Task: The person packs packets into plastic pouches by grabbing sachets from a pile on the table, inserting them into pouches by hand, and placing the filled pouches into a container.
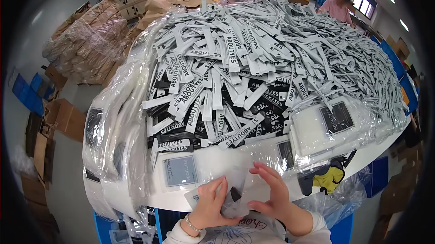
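Note:
My left hand, with a bracelet at its wrist, is closed around a translucent plastic bag near the table's front edge. Something dark shows inside the bag. To its right my right hand is raised with thumb and fingers spread apart, holding nothing. Just beyond my left hand a frosted pouch with a grey label lies flat on the table. Behind both hands rises a large heap of white printed sachets, with black sachets among them at its near side.
Stacks of clear bags lie at the left and right of the table. A yellow and black glove rests at the right front edge. Wrapped brown bundles stand far left. A person in pink is at the back right.

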{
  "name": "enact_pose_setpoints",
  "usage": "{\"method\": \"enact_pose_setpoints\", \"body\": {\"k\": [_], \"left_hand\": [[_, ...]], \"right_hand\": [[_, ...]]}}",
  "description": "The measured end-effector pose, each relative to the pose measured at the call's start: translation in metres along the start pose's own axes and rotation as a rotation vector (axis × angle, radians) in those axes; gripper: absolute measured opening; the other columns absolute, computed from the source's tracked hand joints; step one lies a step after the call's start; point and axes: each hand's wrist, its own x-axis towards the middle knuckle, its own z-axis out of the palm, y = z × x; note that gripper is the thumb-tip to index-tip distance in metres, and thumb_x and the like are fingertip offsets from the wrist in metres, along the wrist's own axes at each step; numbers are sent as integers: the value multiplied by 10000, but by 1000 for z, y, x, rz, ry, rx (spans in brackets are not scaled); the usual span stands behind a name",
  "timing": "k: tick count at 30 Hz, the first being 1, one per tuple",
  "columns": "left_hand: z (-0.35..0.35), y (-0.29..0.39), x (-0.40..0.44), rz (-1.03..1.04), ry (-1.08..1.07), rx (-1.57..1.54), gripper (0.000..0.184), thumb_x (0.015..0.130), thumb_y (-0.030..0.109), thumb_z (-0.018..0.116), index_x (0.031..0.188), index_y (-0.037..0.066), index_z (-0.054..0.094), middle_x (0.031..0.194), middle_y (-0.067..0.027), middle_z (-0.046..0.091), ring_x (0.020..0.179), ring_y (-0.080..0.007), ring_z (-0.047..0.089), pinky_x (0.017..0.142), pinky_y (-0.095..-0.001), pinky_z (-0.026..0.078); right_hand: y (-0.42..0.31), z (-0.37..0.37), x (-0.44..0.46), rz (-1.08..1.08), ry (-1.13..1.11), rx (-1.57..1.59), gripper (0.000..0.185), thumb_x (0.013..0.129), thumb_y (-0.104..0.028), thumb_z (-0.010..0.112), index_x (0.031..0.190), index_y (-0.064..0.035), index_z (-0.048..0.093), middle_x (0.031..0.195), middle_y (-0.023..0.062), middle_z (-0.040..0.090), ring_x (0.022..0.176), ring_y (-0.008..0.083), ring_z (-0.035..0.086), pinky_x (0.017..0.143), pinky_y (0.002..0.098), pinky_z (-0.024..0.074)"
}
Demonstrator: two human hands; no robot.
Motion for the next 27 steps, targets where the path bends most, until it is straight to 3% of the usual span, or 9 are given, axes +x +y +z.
{"method": "enact_pose_setpoints", "body": {"k": [3, 12, 15, 16, 19, 23, 25, 27], "left_hand": [[1, 3, 2, 34, -4, 3, 1073, 491, 439, 759, 1300, -36, 239, 1235, -180, 337, 1066, -313, 382, 840, -384, 265], [4, 3, -1, -17, -19, -42, 1136, 461, 437, 771, 1315, -40, 193, 1248, -197, 313, 1085, -337, 359, 873, -395, 249], [3, 0, -1, -57, 13, -50, 1181, 435, 432, 784, 1323, -43, 168, 1246, -211, 304, 1097, -345, 346, 884, -399, 249], [-2, 0, 2, -68, 17, -43, 1152, 446, 435, 777, 1315, -39, 189, 1244, -194, 324, 1087, -337, 359, 873, -399, 251], [-7, 2, 3, -54, -27, 76, 1099, 467, 423, 773, 1316, -3, 221, 1230, -166, 368, 1072, -320, 384, 857, -400, 253], [-6, 14, 9, 117, -73, 37, 991, 532, 360, 774, 1328, 64, 266, 1196, -160, 416, 1054, -332, 419, 843, -409, 311], [-16, 4, 9, -70, -76, -263, 903, 576, 315, 767, 1315, 78, 306, 1142, -166, 470, 976, -327, 487, 806, -382, 380], [-26, -1, 11, -232, -154, -383, 821, 617, 274, 759, 1297, 76, 344, 1069, -158, 530, 887, -297, 546, 759, -342, 435]], "right_hand": [[16, -8, 3, -214, -325, -123, 399, 617, -117, 745, 985, -75, 599, 1030, 75, 587, 862, 213, 562, 750, 315, 425], [17, -5, -10, 190, -108, 120, 265, 659, -5, 699, 905, -59, 617, 911, 84, 605, 814, 221, 576, 666, 269, 462], [6, 0, -11, -59, -272, -78, 293, 668, -27, 699, 945, -67, 615, 909, 67, 613, 832, 190, 582, 705, 277, 457], [2, -3, -12, -79, -395, -146, 231, 684, -112, 700, 904, -80, 638, 843, 34, 631, 910, 184, 569, 873, 382, 379], [-7, -3, -7, -92, -489, -400, 236, 705, -220, 693, 909, -114, 643, 801, -29, 629, 972, 180, 540, 948, 467, 265], [13, -10, -13, -96, -842, -391, 135, 767, -239, 627, 832, -121, 621, 799, -44, 624, 1075, 158, 485, 952, 498, 224], [21, -17, -10, -93, -991, -368, 118, 771, -218, 624, 819, -111, 608, 800, -38, 618, 1095, 165, 476, 950, 485, 237], [22, -16, -5, -71, -945, -279, 114, 767, -192, 629, 840, -107, 606, 812, -35, 608, 1094, 168, 475, 948, 487, 235]]}}
